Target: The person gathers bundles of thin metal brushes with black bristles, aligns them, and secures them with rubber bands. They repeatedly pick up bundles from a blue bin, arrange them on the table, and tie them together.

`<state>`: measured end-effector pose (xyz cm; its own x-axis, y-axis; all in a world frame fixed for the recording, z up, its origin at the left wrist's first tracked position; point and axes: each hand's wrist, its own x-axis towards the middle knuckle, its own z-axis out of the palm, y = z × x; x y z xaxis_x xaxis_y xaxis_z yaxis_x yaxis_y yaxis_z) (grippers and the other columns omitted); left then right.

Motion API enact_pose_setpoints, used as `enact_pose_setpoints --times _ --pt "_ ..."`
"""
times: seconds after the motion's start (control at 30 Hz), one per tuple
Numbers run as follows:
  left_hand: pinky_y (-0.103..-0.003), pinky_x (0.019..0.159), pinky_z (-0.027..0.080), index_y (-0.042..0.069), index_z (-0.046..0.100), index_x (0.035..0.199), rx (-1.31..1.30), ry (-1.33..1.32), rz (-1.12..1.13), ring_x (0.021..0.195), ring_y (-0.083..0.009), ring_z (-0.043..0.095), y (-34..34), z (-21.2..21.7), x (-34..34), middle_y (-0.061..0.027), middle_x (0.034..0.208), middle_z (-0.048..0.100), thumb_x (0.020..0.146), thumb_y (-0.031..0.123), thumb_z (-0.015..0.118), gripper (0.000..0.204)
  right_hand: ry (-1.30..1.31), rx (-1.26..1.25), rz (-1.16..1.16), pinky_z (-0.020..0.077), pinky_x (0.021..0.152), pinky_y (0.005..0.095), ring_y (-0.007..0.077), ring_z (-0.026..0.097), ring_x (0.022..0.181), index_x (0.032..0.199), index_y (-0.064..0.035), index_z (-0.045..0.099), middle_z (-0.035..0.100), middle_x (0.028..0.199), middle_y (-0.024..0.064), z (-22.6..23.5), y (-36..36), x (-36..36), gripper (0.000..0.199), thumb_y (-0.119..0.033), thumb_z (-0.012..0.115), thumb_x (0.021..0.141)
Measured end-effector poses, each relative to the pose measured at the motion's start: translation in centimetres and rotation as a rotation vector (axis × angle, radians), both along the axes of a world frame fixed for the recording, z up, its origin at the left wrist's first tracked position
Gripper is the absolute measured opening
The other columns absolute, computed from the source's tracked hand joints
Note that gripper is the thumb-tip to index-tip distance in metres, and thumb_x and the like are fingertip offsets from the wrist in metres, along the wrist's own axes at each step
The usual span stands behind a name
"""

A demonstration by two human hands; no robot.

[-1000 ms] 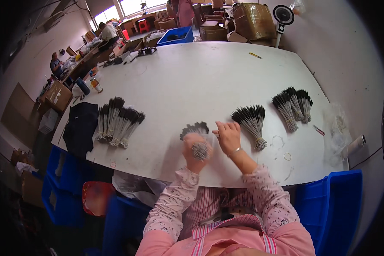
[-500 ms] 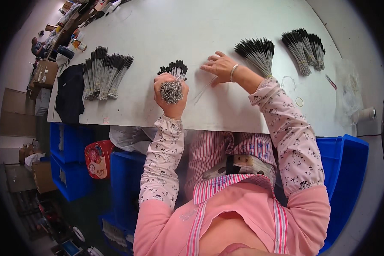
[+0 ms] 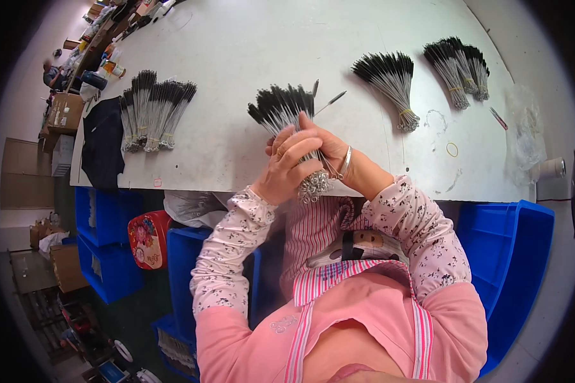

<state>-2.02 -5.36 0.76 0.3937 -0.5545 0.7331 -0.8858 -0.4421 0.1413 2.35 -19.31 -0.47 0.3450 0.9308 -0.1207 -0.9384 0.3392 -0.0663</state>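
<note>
Close to the table's front edge I hold a bundle of thin wire brushes [image 3: 281,105] with black bristle heads fanned toward the far side. Wire loops at its lower end stick out below my fingers. My left hand [image 3: 290,165] is wrapped round the stems from the left. Against the bundle's right side my right hand [image 3: 333,148] is closed, its fingers partly hidden behind the left. Two or so brushes splay out to the right near my right hand, one with its bristle head [image 3: 336,97] apart from the rest; whether that hand grips them is hard to see.
Banded brush bundles lie on the white table [image 3: 236,51]: several at left [image 3: 150,115], one at right [image 3: 393,83], more at far right [image 3: 457,70]. A loose rubber band [image 3: 452,149], a red-handled tool [image 3: 499,119] and dark cloth [image 3: 102,143] lie there too. Blue crates [image 3: 517,255] stand below.
My right hand has come left from the table onto the bundle. My left hand has moved right, and the bundle has tipped from loops facing up to lying with bristles pointing away.
</note>
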Motion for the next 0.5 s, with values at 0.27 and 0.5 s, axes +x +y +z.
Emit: enact_pose_setpoints --times 0.27,0.5 --pt "-0.056 0.110 0.001 0.025 0.043 0.130 0.448 0.292 0.084 0.135 -0.0328 0.026 1.7 3.9 -0.1 -0.0094 0.141 0.036 0.070 0.061 0.063 0.074 0.047 -0.026 -0.174 0.0588 0.065 0.0372 0.0239 0.066 0.079 0.101 -0.0040 0.059 0.064 0.095 0.0147 -2.7 0.1 1.1 0.024 -0.020 0.063 0.084" --pt "-0.047 0.102 0.029 0.009 0.046 0.129 -0.418 0.661 0.345 0.126 -0.0298 0.038 1.6 -0.2 -0.7 -0.0171 0.137 0.038 0.075 0.056 0.066 0.074 -0.284 -0.216 -0.335 0.0573 0.060 0.0316 0.0209 0.065 0.070 0.100 -0.0001 0.057 0.064 0.086 0.0117 -1.9 0.7 1.8 0.027 -0.008 0.067 0.076"
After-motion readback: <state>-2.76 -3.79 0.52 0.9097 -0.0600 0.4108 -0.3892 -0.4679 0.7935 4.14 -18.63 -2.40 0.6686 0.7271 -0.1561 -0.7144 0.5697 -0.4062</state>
